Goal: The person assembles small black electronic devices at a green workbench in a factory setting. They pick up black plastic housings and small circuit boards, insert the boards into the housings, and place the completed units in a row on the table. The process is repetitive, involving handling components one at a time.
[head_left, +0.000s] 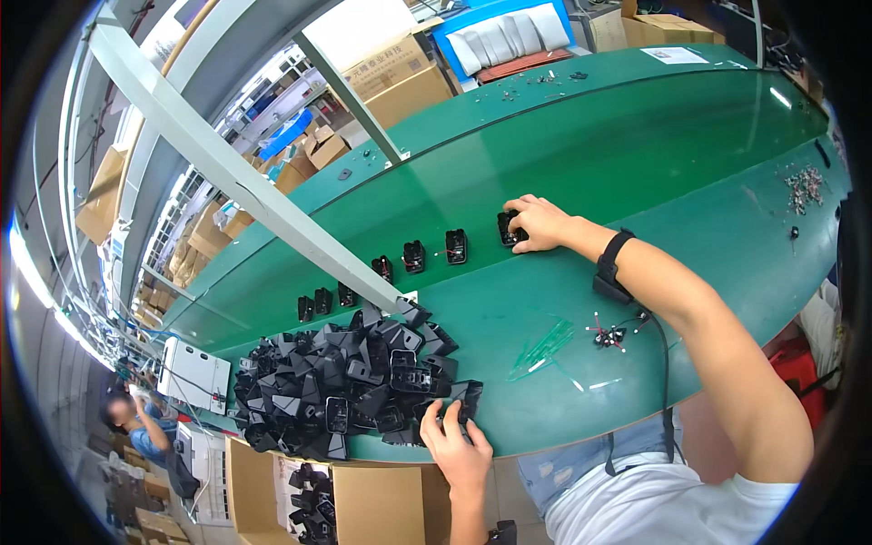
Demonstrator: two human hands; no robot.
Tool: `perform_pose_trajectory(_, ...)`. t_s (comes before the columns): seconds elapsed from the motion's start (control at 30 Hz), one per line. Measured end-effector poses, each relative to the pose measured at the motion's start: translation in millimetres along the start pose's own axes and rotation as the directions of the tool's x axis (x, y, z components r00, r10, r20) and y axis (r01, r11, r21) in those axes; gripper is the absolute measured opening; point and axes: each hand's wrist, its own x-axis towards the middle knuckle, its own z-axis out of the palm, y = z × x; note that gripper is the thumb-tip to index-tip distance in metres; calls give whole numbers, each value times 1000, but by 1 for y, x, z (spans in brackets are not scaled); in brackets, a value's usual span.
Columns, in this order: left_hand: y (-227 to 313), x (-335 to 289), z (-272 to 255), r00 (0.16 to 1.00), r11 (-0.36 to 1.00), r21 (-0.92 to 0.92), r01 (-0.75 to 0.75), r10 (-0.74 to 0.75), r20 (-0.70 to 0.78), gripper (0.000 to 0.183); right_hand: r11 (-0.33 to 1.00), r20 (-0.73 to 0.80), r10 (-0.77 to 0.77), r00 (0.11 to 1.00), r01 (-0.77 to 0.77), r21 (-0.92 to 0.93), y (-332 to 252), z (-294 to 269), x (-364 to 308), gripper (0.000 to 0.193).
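Right hand point(538, 223) at 12 o'clock, fingers curled over a black housing point(507, 229) on the green belt point(636, 136) | left hand point(457, 445) at 6 o'clock gripping a black part point(468, 400) beside the heap of housings point(350, 386) | four spaced housings point(413, 256) trail toward 9 o'clock.

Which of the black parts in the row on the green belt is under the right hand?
The rightmost black part: the right hand rests on it, while the others stand untouched farther left.

Black plastic housings point(350, 391) matt (some glossy faces); green table point(636, 136) smooth, slight sheen.
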Motion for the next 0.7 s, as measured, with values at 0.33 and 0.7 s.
perform_pose_trajectory(0.33, 22, -40, 27, 970, 974, -226, 20, -74, -233, 67, 865, 109, -110, 988, 41, 501, -11, -79, -155, 23)
perform_pose_trajectory(0.7, 36, -1, 30, 972, 940, -285, -190, 140, -188, 55, 774, 166, -6, 986, -101, 625, -46, -49, -200, 22)
